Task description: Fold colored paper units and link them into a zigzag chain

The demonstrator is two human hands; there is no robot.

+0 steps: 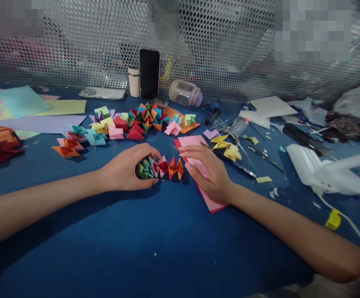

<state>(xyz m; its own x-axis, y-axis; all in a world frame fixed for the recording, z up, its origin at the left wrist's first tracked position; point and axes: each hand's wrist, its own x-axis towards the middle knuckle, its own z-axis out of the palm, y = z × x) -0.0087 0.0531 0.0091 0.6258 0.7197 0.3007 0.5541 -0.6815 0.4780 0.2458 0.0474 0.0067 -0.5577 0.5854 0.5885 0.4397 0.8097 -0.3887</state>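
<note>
My left hand point(133, 167) curves around the green end of a row of folded origami pieces point(163, 166) on the blue table. The row runs from green and light blue through pink and red to orange on the right. Just right of the orange end, my right hand point(209, 171) has its fingers slightly bent and apart, with nothing between them. It rests over a stack of pink and red paper sheets point(192, 142), which it partly covers. Behind my hands lie loose folded pieces point(116, 129) and a many-coloured origami cluster point(148, 116).
Coloured sheets point(60, 106) and orange and red folded pieces point(0, 142) lie left. A phone point(149, 74) stands at the back beside a clear jar point(183, 92). Right are scissors point(238, 165), tweezers point(266, 159), paper scraps and a white device point(325, 169) with a cord.
</note>
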